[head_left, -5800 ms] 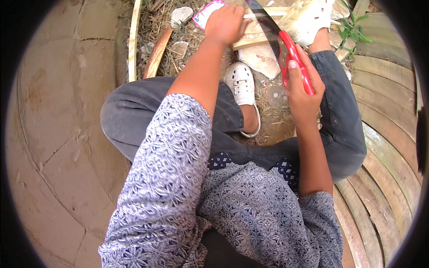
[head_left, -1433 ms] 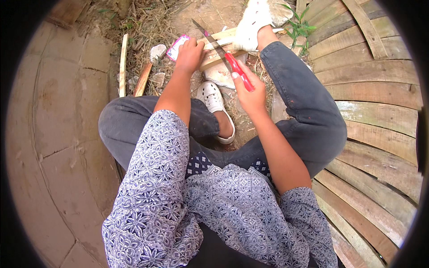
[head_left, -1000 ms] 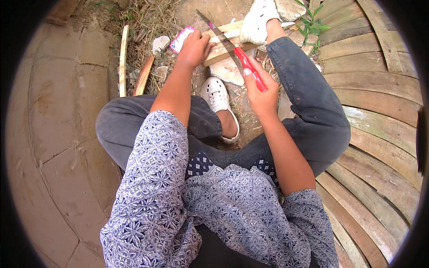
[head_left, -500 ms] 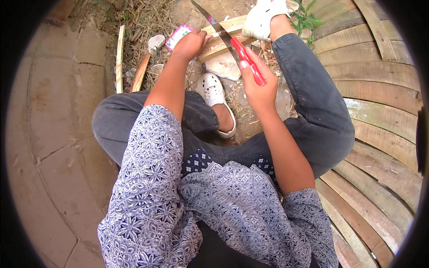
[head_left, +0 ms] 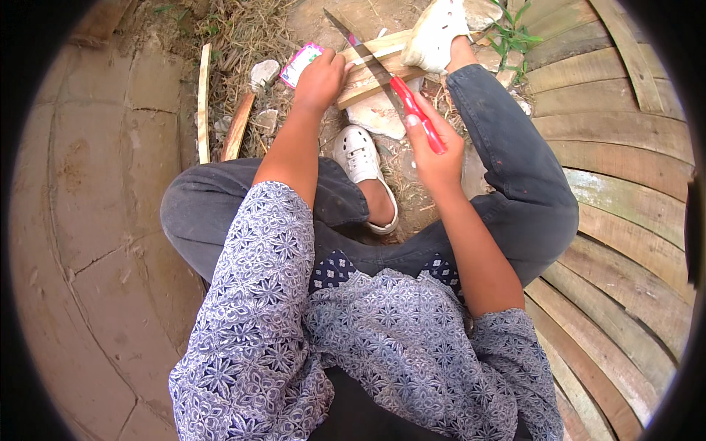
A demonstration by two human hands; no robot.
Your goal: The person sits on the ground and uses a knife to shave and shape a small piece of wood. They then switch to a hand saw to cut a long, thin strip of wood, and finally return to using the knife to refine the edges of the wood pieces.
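My right hand (head_left: pixel 441 158) is wrapped around the red handle of a hand saw (head_left: pixel 420 116). The saw's long, tapering blade slants up and to the left, across pale wooden strips (head_left: pixel 368 88). My left hand (head_left: pixel 321 82) is closed at the left end of the strips, its fingers curled over the wood and partly hidden. Beside that hand lies a small white card or packet with a pink edge (head_left: pixel 300 65). At the strips' right end rests my white clog (head_left: pixel 435 35). Which part of the blade touches the wood is hard to make out.
A pale stone slab (head_left: pixel 376 114) lies under the strips. My other white clog (head_left: pixel 358 153) stands nearer. To the left are two narrow wood pieces (head_left: pixel 237 126), white stones (head_left: pixel 265 75) and dry grass. Wooden slats (head_left: pixel 618 151) cover the right side; cracked paving (head_left: pixel 95 220) the left.
The whole view has shifted slightly, with hands, legs and wood appearing a little lower. The saw still lies across the strips, and both hands keep their grip.
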